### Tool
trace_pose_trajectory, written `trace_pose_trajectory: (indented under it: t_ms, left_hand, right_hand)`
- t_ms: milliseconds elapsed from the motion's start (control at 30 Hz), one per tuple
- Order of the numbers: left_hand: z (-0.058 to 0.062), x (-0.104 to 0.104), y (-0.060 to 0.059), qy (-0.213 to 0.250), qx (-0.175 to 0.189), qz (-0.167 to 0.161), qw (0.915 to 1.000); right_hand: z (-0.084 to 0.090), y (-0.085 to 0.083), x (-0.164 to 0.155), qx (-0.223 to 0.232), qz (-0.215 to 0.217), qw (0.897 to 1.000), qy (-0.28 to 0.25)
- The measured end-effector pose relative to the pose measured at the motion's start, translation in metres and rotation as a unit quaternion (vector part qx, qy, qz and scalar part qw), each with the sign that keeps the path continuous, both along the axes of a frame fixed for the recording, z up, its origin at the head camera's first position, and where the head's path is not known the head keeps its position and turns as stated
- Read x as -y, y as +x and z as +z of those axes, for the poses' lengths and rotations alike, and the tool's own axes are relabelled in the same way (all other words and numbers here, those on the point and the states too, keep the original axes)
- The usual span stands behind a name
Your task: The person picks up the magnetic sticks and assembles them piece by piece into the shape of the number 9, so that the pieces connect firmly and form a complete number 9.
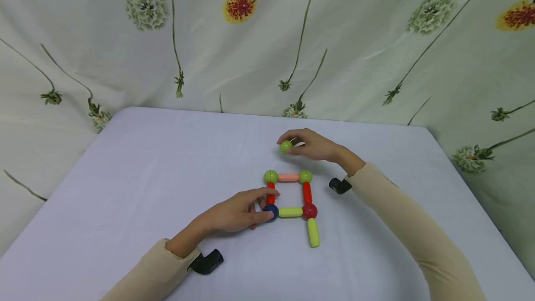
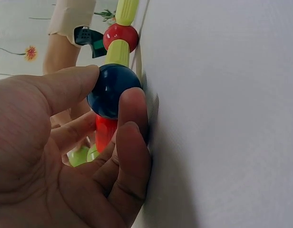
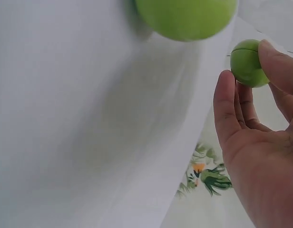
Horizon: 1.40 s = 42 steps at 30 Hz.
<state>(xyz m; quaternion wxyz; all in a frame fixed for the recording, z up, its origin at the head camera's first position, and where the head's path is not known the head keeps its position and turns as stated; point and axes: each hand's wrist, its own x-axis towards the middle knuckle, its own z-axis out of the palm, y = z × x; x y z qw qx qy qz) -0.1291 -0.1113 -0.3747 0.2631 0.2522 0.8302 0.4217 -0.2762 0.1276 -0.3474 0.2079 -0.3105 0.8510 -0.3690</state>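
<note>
My left hand point(image 1: 244, 208) holds the dark blue ball point(image 2: 112, 90) at a corner of a frame of balls and rods, thumb on one side and fingers on the other. Its index finger reaches over the red rod point(image 1: 270, 193) beside that ball. Above the table, beyond the frame, my right hand point(image 1: 311, 145) pinches a loose green ball point(image 3: 246, 62) between thumb and fingertips. The frame has two green corner balls point(image 1: 305, 176) joined by a pink rod point(image 1: 288, 177), a second red rod point(image 1: 307, 193), a red ball point(image 1: 309, 211) and a yellow-green rod point(image 1: 290, 212).
Another yellow-green rod point(image 1: 313, 232) sticks out from the red ball toward the near edge. A white cloth covers the table point(image 1: 167, 161). Behind it hangs a flower-printed curtain point(image 1: 259, 59). Black wrist cameras point(image 1: 206, 262) are strapped at both sleeves.
</note>
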Motion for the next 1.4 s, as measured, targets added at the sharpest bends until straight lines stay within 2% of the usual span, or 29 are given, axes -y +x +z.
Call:
trace_pose_trajectory:
  t_ms: [200,433,967,1167,1400]
  left_hand:
    - [-0.001,0.0,0.0,-0.006,0.001,0.005,1.0]
    - [0.001,0.0,0.001,-0.014,-0.002,0.011,0.9998]
    - [0.002,-0.001,0.002,-0.01,-0.02,0.002,0.9997]
    - [0.002,-0.002,0.001,-0.001,-0.023,-0.003,0.9997]
    - [0.001,-0.002,0.001,-0.011,-0.017,0.003,0.9998]
  right_hand:
    - [0.01,0.009,-0.018,-0.014,-0.005,0.999,-0.028]
    - [0.015,0.029,-0.032,-0.011,-0.013,0.999,-0.039]
    - [0.008,0.098,-0.051,0.015,0.013,0.998,-0.055]
    - [0.002,0.118,-0.058,0.029,0.025,0.997,-0.065]
    - [-0.003,0.138,-0.062,0.04,0.044,0.995,-0.082]
